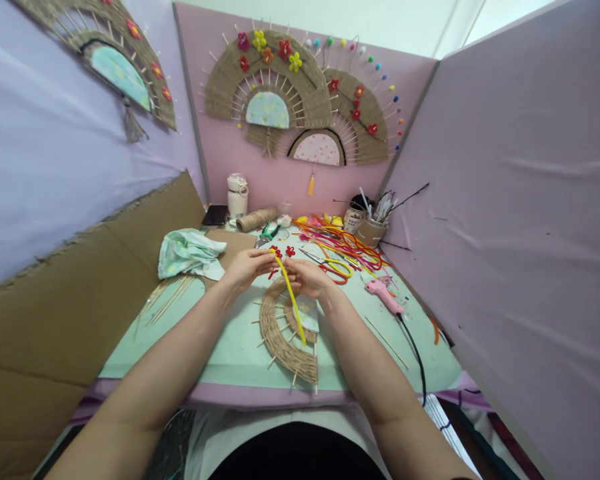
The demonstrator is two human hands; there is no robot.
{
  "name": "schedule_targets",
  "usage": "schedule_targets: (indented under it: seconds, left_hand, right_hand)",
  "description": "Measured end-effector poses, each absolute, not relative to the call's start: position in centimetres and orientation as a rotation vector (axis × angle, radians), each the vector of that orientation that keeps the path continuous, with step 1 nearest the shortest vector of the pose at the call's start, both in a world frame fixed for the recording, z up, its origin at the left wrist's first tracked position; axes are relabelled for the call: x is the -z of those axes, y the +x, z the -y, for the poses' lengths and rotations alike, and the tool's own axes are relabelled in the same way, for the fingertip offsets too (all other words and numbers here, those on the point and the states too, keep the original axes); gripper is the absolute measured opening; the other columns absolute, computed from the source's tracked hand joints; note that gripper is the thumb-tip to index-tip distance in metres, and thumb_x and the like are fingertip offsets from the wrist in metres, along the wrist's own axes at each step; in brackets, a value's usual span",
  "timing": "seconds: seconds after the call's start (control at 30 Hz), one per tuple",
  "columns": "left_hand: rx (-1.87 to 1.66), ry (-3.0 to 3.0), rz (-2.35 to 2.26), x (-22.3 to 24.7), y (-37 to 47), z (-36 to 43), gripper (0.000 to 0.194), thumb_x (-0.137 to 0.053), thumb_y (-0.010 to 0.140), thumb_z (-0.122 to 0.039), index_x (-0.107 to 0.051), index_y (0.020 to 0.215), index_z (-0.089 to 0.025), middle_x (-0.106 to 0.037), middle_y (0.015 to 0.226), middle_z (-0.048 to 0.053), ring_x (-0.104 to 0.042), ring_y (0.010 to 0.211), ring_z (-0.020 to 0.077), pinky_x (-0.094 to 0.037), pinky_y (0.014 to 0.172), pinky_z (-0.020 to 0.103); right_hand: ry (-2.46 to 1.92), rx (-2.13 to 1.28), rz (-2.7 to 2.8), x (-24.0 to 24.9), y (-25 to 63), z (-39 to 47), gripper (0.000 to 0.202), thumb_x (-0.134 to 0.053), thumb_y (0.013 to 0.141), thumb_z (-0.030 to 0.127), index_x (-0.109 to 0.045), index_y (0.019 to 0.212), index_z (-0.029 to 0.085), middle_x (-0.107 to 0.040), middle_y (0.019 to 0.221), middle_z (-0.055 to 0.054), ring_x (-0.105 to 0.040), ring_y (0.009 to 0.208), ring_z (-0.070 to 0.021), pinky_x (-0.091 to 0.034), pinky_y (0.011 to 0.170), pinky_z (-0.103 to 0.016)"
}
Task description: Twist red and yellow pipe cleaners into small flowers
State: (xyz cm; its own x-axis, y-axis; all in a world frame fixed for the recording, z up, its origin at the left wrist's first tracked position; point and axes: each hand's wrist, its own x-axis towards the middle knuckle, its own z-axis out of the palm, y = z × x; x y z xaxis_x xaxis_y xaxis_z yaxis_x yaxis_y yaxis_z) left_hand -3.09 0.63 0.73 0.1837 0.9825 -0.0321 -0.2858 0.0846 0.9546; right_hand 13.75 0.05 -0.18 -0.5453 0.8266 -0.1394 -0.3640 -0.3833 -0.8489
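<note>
A yellow pipe cleaner (pixel 293 300) hangs from between my hands, its loose end over a half-round fan. My left hand (pixel 253 267) pinches its upper end, which looks slightly bent. Close beside it, my right hand (pixel 306 275) has its fingers closed around the same strand. Below them the twine-woven fan (pixel 283 347) lies on the table, with sticks poking out of its edge and a pale patterned inner piece (pixel 307 313). Small red pipe-cleaner flowers (pixel 291 251) lie just beyond my fingertips.
Scissors (pixel 336 265) and a heap of coloured pipe cleaners (pixel 340 237) lie behind my right hand. A pink glue gun (pixel 384 295) with a black cord is at the right. Crumpled cloth (pixel 187 253) and thin sticks (pixel 171 301) are at the left. A twine roll (pixel 256 219) stands farther back.
</note>
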Motion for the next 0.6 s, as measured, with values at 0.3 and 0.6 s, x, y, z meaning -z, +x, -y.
schedule_targets:
  seconds: [0.3, 0.6]
  left_hand:
    - [-1.215, 1.058, -0.875, -1.0, -2.9, -0.3, 0.027, -0.077, 0.058, -0.027, -0.067, 0.077, -0.011, -0.070, 0.075, 0.008, -0.065, 0.072, 0.0148, -0.049, 0.072, 0.026]
    - [-1.272, 1.080, -0.901, -1.1, -2.6, -0.4, 0.027, -0.074, 0.060, -0.033, -0.067, 0.075, -0.012, -0.070, 0.074, 0.009, -0.064, 0.069, 0.0151, -0.048, 0.069, 0.026]
  right_hand:
    - [-0.589, -2.094, 0.917, -0.3, 13.4, 0.2, 0.015, -0.069, 0.072, 0.019, -0.059, 0.079, 0.009, -0.050, 0.061, 0.003, -0.025, 0.043, 0.0002, -0.017, 0.034, -0.010]
    - [-0.571, -2.017, 0.827, -0.1, 12.5, 0.6, 0.014, -0.069, 0.072, 0.022, -0.060, 0.078, 0.013, -0.044, 0.057, 0.006, -0.027, 0.042, -0.0006, -0.018, 0.034, -0.011]
